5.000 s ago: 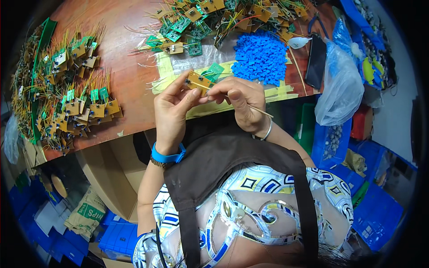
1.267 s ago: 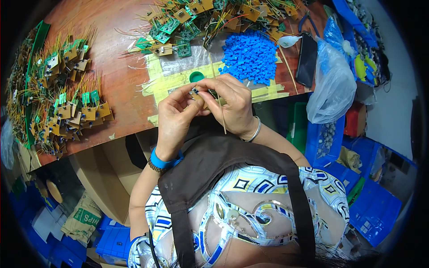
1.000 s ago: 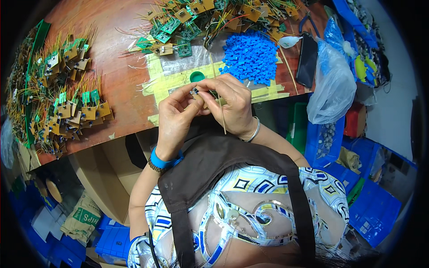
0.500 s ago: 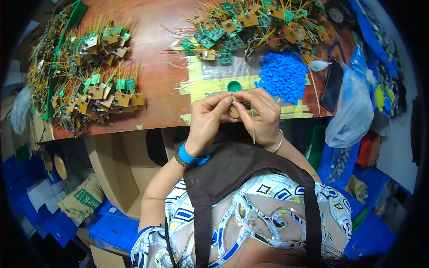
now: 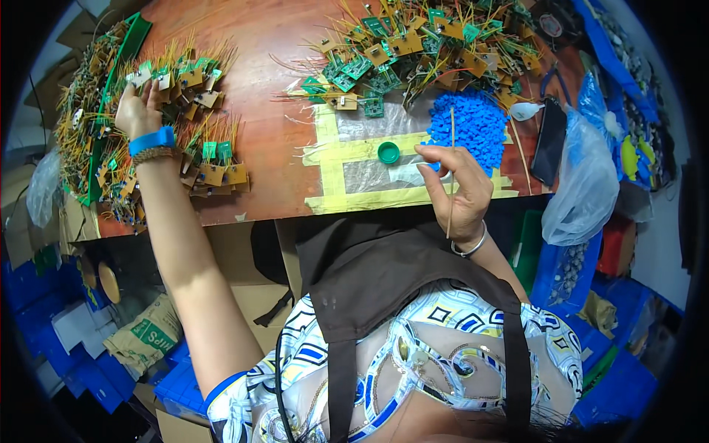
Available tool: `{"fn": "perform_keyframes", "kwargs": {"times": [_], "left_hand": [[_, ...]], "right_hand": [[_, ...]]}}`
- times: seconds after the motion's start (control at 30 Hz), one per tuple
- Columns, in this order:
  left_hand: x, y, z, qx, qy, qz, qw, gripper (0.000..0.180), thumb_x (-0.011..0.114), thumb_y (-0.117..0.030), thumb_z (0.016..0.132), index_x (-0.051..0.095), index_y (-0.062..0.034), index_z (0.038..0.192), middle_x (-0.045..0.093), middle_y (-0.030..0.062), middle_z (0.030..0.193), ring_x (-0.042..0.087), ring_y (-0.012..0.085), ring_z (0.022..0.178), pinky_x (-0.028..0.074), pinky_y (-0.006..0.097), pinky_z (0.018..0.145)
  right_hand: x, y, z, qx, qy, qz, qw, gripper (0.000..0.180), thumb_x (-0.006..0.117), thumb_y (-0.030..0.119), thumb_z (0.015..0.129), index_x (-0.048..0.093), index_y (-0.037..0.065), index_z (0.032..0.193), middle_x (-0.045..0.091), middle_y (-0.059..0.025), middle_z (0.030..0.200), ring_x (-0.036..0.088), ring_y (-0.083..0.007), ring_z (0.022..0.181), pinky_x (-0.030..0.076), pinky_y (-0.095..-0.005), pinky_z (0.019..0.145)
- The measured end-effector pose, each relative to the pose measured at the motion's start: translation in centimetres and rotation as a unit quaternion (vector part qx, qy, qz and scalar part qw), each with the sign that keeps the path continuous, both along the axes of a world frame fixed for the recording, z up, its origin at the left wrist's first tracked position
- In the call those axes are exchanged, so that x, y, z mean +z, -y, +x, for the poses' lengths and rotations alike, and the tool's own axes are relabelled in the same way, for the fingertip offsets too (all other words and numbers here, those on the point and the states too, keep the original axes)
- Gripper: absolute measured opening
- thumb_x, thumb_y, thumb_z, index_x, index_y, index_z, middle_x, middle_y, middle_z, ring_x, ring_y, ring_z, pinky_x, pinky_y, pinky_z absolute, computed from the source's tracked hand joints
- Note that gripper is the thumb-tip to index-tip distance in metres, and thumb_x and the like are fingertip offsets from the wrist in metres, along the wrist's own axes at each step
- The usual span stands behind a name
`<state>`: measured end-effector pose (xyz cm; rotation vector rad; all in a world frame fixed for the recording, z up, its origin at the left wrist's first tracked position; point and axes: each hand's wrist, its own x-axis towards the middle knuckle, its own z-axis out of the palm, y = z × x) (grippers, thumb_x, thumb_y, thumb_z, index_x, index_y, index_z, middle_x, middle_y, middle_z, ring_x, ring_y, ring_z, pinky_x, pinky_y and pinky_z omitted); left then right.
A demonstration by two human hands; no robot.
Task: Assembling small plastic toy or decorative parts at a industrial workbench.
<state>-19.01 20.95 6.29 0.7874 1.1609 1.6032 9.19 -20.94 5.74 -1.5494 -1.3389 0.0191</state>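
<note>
Blue plastic pieces (image 5: pixel 473 127) lie just beyond our right hand (image 5: pixel 459 193), which pinches a thin stick (image 5: pixel 451 173) upright, while our left hand (image 5: pixel 136 111) rests fingers-down, grasp unclear, among the left-side pile of small wired boards (image 5: pixel 188 122), apparently setting one down.

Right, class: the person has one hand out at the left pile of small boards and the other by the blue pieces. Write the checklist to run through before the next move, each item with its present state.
1. Left hand is on the left pile of boards: ok, it rests on the pile.
2. Left hand has a board gripped: cannot tell, the fingers are hidden among the boards.
3. Right hand holds the thin stick: ok, upright between the fingers.
4. Blue pieces within reach of the right hand: ok, just beyond the fingertips.
5. Taped patch free for work: ok, apart from a green cap.
</note>
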Motion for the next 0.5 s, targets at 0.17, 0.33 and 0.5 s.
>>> {"fn": "perform_keyframes", "kwargs": {"times": [0.17,0.33,0.5], "left_hand": [[-1.1,-0.2,-1.1,-0.011,-0.163,-0.040,0.986,0.045,0.062,-0.008,0.091,0.046,0.0113,0.129,0.061,0.0203,0.105,0.066,0.0256,0.081,0.058,0.033,0.061],[-3.0,12.6,8.5,-0.139,-0.441,0.326,0.824,0.025,0.071,-0.010,0.083,0.065,-0.0017,0.105,0.068,0.0053,0.088,0.063,0.0123,0.075,0.050,0.025,0.063],[-5.5,23.9,15.5,-0.235,-0.533,0.413,0.700,0.023,0.074,-0.022,0.081,0.064,-0.0035,0.092,0.065,0.0106,0.084,0.062,0.0280,0.079,0.052,0.039,0.066]], "right_hand": [[0.1,0.1,0.3,-0.004,-0.004,-0.008,1.000,0.023,0.071,-0.006,0.077,0.068,0.002,0.099,0.070,-0.0094,0.090,0.061,-0.0181,0.071,0.044,-0.0255,0.058],[-0.4,-0.3,0.4,0.007,-0.010,0.001,1.000,0.021,0.070,-0.005,0.079,0.068,0.002,0.098,0.071,-0.0080,0.090,0.062,-0.0178,0.071,0.046,-0.0263,0.058],[-0.5,-0.3,0.1,0.021,-0.010,0.002,1.000,0.020,0.071,-0.004,0.079,0.069,0.002,0.098,0.071,-0.0079,0.090,0.062,-0.0177,0.070,0.047,-0.0261,0.058]]}}
